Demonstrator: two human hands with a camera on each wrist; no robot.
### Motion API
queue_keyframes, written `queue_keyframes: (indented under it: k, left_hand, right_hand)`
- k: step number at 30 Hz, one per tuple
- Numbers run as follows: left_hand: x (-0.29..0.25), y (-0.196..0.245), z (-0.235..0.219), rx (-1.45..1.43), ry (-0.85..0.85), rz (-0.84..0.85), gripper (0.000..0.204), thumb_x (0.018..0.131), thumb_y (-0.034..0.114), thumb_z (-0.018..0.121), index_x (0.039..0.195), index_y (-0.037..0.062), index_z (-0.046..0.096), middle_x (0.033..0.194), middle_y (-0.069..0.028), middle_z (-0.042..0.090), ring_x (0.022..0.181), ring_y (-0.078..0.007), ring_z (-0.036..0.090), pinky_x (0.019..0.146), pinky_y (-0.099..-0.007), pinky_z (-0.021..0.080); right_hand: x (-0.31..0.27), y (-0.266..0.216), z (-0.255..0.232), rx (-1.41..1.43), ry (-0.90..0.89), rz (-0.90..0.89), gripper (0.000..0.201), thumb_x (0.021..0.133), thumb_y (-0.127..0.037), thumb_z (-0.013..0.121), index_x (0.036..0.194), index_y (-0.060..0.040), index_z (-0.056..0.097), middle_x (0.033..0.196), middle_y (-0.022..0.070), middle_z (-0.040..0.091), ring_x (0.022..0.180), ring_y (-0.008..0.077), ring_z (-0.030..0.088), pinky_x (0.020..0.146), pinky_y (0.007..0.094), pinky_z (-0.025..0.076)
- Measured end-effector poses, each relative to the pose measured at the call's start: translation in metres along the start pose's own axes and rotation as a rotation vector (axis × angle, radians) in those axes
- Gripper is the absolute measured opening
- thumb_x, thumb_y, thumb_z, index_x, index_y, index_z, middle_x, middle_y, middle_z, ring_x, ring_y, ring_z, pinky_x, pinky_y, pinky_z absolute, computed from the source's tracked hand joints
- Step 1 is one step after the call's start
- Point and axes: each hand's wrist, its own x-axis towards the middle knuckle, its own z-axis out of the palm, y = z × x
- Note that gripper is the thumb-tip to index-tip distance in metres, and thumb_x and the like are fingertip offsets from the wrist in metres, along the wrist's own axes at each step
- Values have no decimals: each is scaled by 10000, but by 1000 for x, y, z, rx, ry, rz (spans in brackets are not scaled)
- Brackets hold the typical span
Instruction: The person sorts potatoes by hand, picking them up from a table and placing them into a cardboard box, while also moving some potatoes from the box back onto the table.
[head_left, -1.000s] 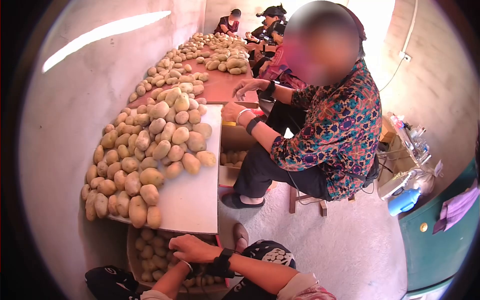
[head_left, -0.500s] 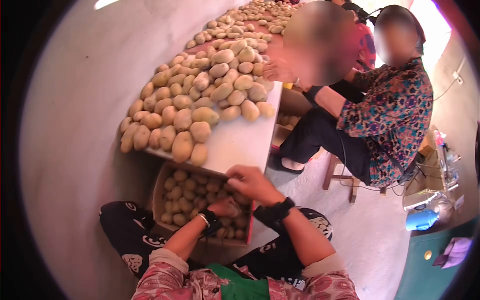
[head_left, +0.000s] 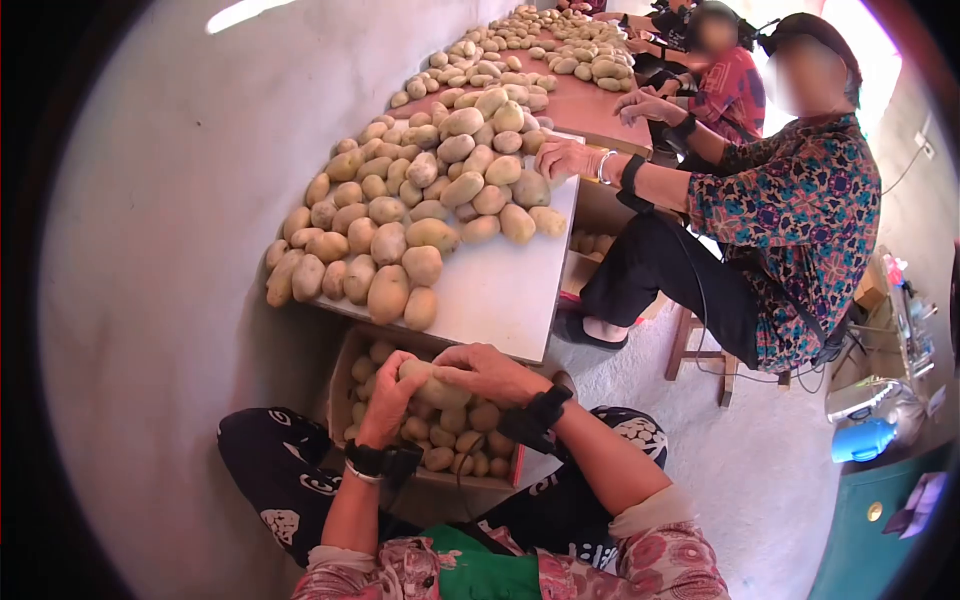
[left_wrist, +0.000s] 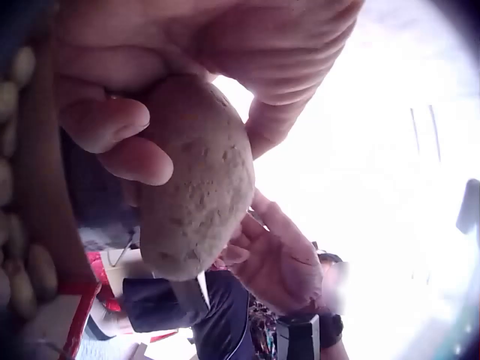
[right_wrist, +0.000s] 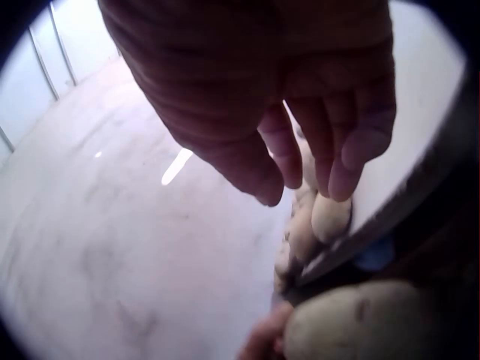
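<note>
My left hand [head_left: 388,400] holds a large potato [head_left: 432,388] above the cardboard box of potatoes [head_left: 502,482]. In the left wrist view, fingers and thumb curl round this potato [left_wrist: 199,176], and its lower part shows free of them. Close to it, my right hand [head_left: 492,374] has bent, spread fingers. The right wrist view shows nothing between the fingers of the right hand [right_wrist: 300,112], with the potato [right_wrist: 356,322] just below. The left hand's fingertips [right_wrist: 266,334] show at the potato's side.
Many potatoes [head_left: 388,243] lie heaped on the white board [head_left: 500,290] beyond the box. A reddish table [head_left: 580,100] with more potatoes extends behind. To the right sits a person in a patterned shirt [head_left: 800,220], one hand at the heap; others sit farther back.
My left hand has come up out of the box with a potato. The right hand, previously near the board's edge, is now beside that potato. The seated person's hands have shifted.
</note>
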Motion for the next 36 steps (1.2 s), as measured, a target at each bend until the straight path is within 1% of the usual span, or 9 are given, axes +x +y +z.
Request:
queue_keyframes:
  k: [4,8,12,15,18,24,28,30,36]
  left_hand:
    - [12,-2,16,-155,241,11,299,852,319,620,980,76,502,847,8,538,697,-47,492,561,-192,417]
    - [22,-2,21,-323,274,0,259,921,311,528,1021,73,502,861,4,555,726,-60,517,640,-206,445]
    - [2,7,19,-367,123,-52,253,945,282,467,1091,76,492,983,-40,581,847,-99,559,727,-265,456]
    - [-11,-54,-1,126,-72,-237,264,897,208,523,1114,58,504,1008,-59,605,870,-101,555,720,-263,445]
    - [-31,-113,1,332,-272,-137,348,866,248,564,1147,48,518,993,-43,587,875,-141,540,705,-276,450]
    - [-45,-108,34,-18,-418,-525,408,884,306,522,1193,41,500,998,-69,597,787,-120,541,680,-309,459]
    - [-50,-124,37,161,-239,-428,357,866,241,514,1165,47,511,984,-148,608,748,-211,594,668,-359,474]
    - [-51,-140,35,613,-354,5,316,831,153,508,1131,54,520,925,-215,612,784,-347,609,678,-435,474]
    - [-61,-128,34,846,-415,-84,322,791,96,516,1106,28,519,843,-250,610,852,-424,580,737,-496,453]
  right_hand:
    - [3,-8,-8,-23,-37,86,484,742,-399,644,948,37,600,846,161,631,795,218,589,740,327,471]
    - [13,18,0,72,198,100,520,771,-270,681,1170,9,498,885,141,627,797,157,590,687,284,484]
    - [13,23,-18,259,362,145,578,763,-309,662,1195,23,467,842,135,625,733,170,601,643,294,490]
    - [15,20,-26,133,459,230,573,782,-300,650,1197,42,453,840,145,636,732,172,604,651,290,489]
    - [23,23,-35,135,472,229,589,787,-294,648,1221,37,428,849,155,644,724,171,604,648,291,487]
    - [38,34,-34,226,452,255,605,786,-288,646,1241,33,408,878,179,649,765,187,629,638,285,499]
    - [43,36,-32,67,490,337,570,783,-275,640,1218,33,438,900,195,650,774,247,644,677,330,509]
    - [41,30,-29,-363,554,269,534,783,-261,628,1204,24,465,934,209,647,825,316,644,760,373,500]
    - [37,24,-44,-407,539,256,535,779,-251,617,1226,3,467,940,216,646,896,346,629,826,384,475]
